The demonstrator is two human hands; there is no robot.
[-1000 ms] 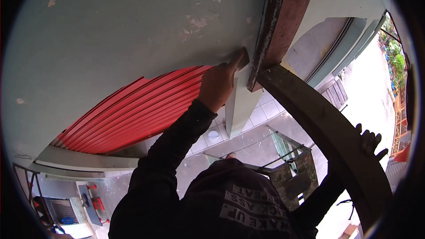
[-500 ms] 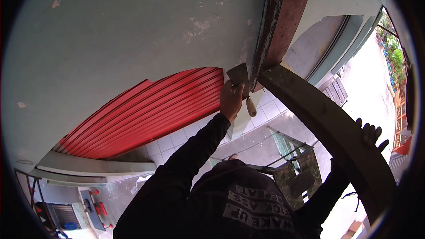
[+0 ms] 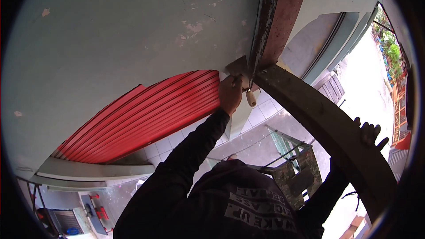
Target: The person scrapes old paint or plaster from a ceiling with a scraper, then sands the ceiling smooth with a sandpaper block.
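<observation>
My left hand [image 3: 230, 94] pinches a broad-bladed scraper [image 3: 239, 67] by its metal part. The blade lies against the grey-green wall [image 3: 133, 26], beside a worn brown upright post [image 3: 283, 22], and its pale wooden handle points down past my fingers. My right hand [image 3: 369, 133] is closed over the far edge of a dark wooden beam [image 3: 318, 110], fingers showing above it, the palm hidden. The beam meets the post just right of the scraper.
A red ribbed shutter [image 3: 150, 115] is lower left. Below are a tiled floor edge [image 3: 256, 117], a stained platform or scaffold [image 3: 301, 175] and a red-wheeled board [image 3: 95, 212]. Plants [image 3: 393, 53] stand far right. Chipped paint marks the wall.
The scraper has tilted, its blade swinging left and its handle staying low. The view has shifted slightly. My right hand stays on the beam.
</observation>
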